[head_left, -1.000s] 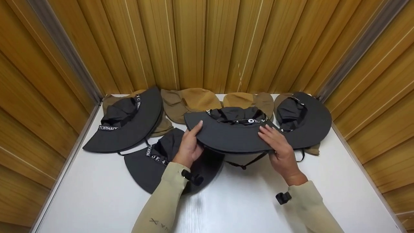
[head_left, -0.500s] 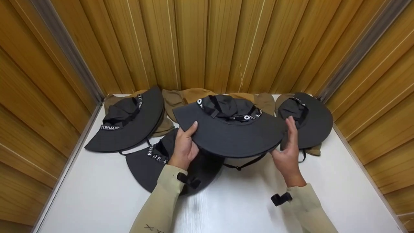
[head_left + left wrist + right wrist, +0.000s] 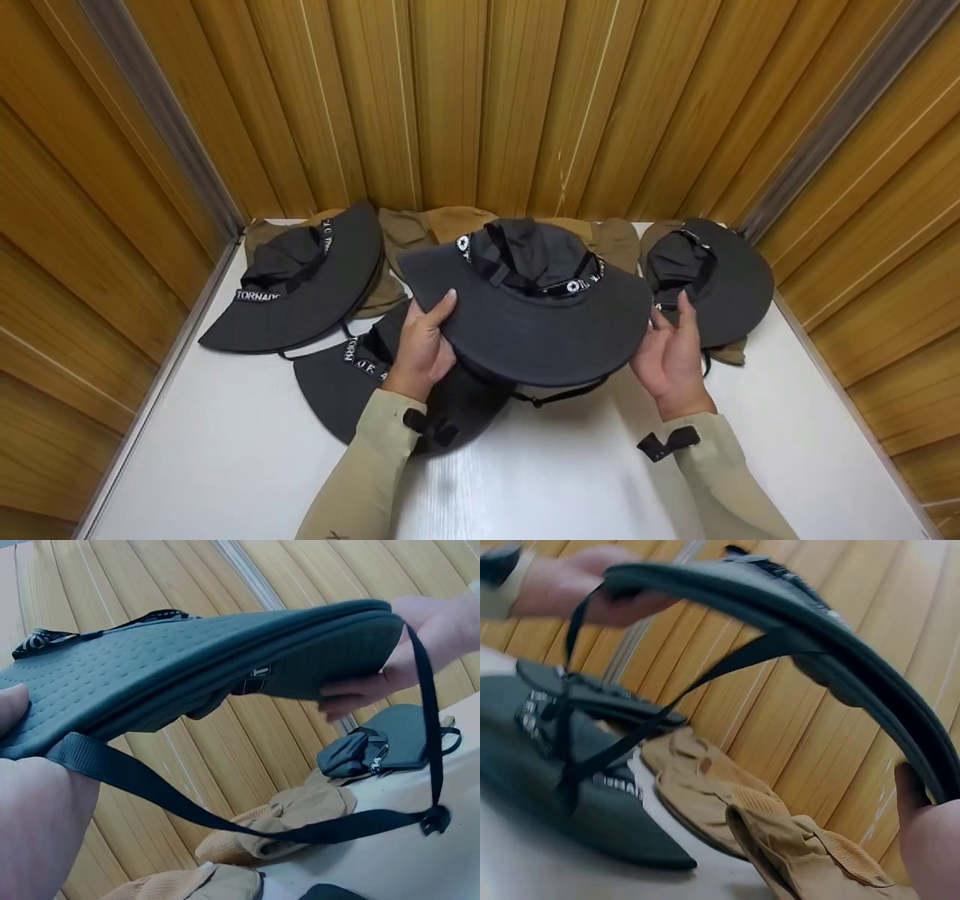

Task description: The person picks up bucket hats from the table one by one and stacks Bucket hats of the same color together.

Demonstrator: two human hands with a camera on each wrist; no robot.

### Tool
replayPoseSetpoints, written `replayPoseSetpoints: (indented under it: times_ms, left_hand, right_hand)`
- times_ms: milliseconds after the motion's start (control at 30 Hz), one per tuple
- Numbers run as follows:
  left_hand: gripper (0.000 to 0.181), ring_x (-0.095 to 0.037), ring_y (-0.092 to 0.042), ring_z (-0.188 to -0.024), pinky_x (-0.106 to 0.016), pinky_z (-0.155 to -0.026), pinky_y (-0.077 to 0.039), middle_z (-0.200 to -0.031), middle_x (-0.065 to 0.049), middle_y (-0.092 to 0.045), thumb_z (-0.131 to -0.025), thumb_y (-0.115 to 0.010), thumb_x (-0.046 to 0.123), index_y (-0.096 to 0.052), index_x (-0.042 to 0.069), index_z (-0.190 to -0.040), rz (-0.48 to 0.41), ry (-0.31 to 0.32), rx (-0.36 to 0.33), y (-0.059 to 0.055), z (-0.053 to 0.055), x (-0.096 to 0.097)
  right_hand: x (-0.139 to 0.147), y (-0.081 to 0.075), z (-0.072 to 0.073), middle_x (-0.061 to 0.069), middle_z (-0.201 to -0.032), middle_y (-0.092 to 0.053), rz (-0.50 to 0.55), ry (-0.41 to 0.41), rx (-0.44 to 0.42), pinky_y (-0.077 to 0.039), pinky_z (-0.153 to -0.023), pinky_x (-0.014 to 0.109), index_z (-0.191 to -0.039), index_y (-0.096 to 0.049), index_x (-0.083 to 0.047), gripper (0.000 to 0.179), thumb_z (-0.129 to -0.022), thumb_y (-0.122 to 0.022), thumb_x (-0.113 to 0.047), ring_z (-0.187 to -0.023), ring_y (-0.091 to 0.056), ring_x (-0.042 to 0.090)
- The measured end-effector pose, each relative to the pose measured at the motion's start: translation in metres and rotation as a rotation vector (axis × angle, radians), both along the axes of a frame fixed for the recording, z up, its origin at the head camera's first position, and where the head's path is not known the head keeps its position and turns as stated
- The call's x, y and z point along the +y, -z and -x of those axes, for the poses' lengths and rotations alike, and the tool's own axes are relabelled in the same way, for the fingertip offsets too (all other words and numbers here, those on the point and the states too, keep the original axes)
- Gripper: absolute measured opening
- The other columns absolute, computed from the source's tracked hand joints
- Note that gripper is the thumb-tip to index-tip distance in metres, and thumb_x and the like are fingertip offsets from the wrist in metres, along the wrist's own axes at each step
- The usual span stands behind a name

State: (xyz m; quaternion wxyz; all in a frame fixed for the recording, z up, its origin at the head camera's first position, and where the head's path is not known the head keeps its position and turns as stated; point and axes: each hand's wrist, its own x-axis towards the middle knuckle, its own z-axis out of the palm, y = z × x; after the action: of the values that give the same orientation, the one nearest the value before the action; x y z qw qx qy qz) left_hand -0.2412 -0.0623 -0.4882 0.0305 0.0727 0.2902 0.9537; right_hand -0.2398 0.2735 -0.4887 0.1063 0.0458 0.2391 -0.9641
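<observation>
A dark grey sun hat [image 3: 540,337] is held above the table, its wide brim tilted toward me and its soft crown at the back. My left hand [image 3: 426,351] grips the brim's left side, thumb on top, the other fingers hidden beneath. At the right edge, my right hand [image 3: 671,364] touches the brim, palm up, with its thumb raised clear and some fingers out of sight under the fabric. A black chin strap [image 3: 247,829] with a toggle dangles below the brim in the left wrist view. Under my left forearm lies another dark hat [image 3: 330,386].
On the white table [image 3: 525,487], a dark hat [image 3: 330,289] lies at left and another dark hat [image 3: 739,292] at right, both over brown ones. Brown hats [image 3: 409,240] line the back. Wood-patterned panels [image 3: 487,105] enclose three sides.
The held hat has tilted further, its front brim dropping toward me and more of the crown showing. My right hand has come off the brim's top to its right edge and turned palm up.
</observation>
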Motion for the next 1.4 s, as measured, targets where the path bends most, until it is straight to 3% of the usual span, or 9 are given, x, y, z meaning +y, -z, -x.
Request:
replayPoseSetpoints:
  times_ms: [100, 200, 333, 433, 633, 800, 933, 1267, 1400]
  left_hand:
    - [0.040, -0.018, -0.065, -0.119, -0.035, -0.103, -0.053, -0.132, -0.004, -0.061, -0.107, -0.046, 0.002, -0.037, 0.014, -0.145, 0.015, 0.008, -0.005, 0.004, -0.002, -0.002]
    - [0.040, -0.018, -0.066, -0.117, -0.035, -0.102, -0.054, -0.130, -0.004, -0.062, -0.107, -0.046, 0.002, -0.038, 0.014, -0.144, 0.045, 0.001, -0.016, 0.008, -0.003, -0.004]
    - [0.039, -0.018, -0.066, -0.117, -0.035, -0.102, -0.054, -0.129, -0.005, -0.062, -0.106, -0.048, 0.001, -0.038, 0.010, -0.143, 0.086, -0.027, -0.022, 0.011, -0.004, -0.010]
    - [0.039, -0.017, -0.065, -0.118, -0.033, -0.104, -0.053, -0.130, -0.005, -0.062, -0.106, -0.048, 0.001, -0.038, 0.008, -0.144, 0.118, -0.052, -0.025, 0.011, -0.005, -0.015]
    - [0.042, -0.018, -0.065, -0.118, -0.033, -0.105, -0.053, -0.129, -0.005, -0.063, -0.105, -0.049, 0.000, -0.039, 0.005, -0.146, 0.149, -0.094, -0.036, 0.002, -0.009, -0.030]
    - [0.036, -0.015, -0.065, -0.118, -0.031, -0.105, -0.052, -0.129, -0.003, -0.066, -0.109, -0.047, 0.010, -0.043, 0.008, -0.145, 0.144, -0.125, -0.042, -0.006, -0.014, -0.047]
    - [0.039, -0.013, -0.061, -0.127, -0.030, -0.111, -0.048, -0.138, -0.001, -0.061, -0.111, -0.044, 0.017, -0.041, 0.010, -0.149, 0.153, -0.148, -0.017, -0.008, -0.017, -0.061]
    - [0.048, -0.016, -0.055, -0.136, -0.030, -0.112, -0.047, -0.150, -0.010, -0.047, -0.108, -0.048, 0.006, -0.033, 0.004, -0.153, 0.226, -0.285, -0.095, -0.007, -0.028, -0.106]
    - [0.071, -0.021, -0.042, -0.148, -0.028, -0.112, -0.047, -0.167, -0.013, -0.028, -0.106, -0.052, 0.003, -0.011, 0.008, -0.164, 0.384, -0.347, -0.173, -0.003, -0.036, -0.132]
  right_hand:
    - [0.001, 0.000, 0.003, 0.008, -0.131, -0.068, 0.053, -0.083, 0.040, -0.050, -0.109, 0.036, -0.133, -0.060, -0.007, 0.050, -0.108, -0.046, -0.047, -0.124, -0.064, 0.021]
    - [0.001, -0.002, 0.005, 0.009, -0.124, -0.072, 0.036, -0.134, 0.091, -0.055, -0.104, 0.037, -0.125, -0.066, -0.006, 0.037, -0.111, -0.043, -0.031, -0.116, -0.069, 0.023]
    - [-0.002, -0.007, 0.006, 0.005, -0.128, -0.070, -0.101, -0.041, 0.059, -0.054, -0.103, 0.032, -0.132, -0.059, -0.008, 0.026, -0.109, -0.047, -0.011, -0.119, -0.068, 0.018]
    - [-0.006, -0.012, 0.007, 0.002, -0.133, -0.065, -0.202, 0.063, 0.039, -0.051, -0.107, 0.029, -0.140, -0.046, -0.011, 0.037, -0.104, -0.054, -0.004, -0.123, -0.065, 0.014]
    - [-0.021, -0.020, 0.008, 0.001, -0.134, -0.060, -0.289, 0.180, 0.032, -0.049, -0.109, 0.027, -0.143, -0.038, -0.009, 0.051, -0.099, -0.062, -0.001, -0.124, -0.063, 0.011]
    - [-0.035, -0.023, 0.008, 0.003, -0.129, -0.063, -0.316, 0.205, 0.048, -0.052, -0.106, 0.028, -0.139, -0.043, -0.007, 0.047, -0.098, -0.064, -0.001, -0.120, -0.065, 0.012]
    - [-0.046, -0.024, 0.008, 0.004, -0.128, -0.064, -0.332, 0.209, 0.078, -0.052, -0.106, 0.029, -0.136, -0.047, -0.007, 0.043, -0.097, -0.065, -0.001, -0.120, -0.066, 0.014]
    - [-0.077, -0.009, 0.015, 0.007, -0.123, -0.070, -0.506, 0.100, 0.129, -0.055, -0.102, 0.032, -0.133, -0.055, 0.001, 0.033, -0.102, -0.062, -0.005, -0.116, -0.068, 0.017]
    - [-0.094, 0.002, 0.016, 0.007, -0.117, -0.073, -0.638, 0.043, 0.102, -0.059, -0.096, 0.033, -0.131, -0.059, 0.002, 0.035, -0.098, -0.068, -0.006, -0.107, -0.072, 0.016]
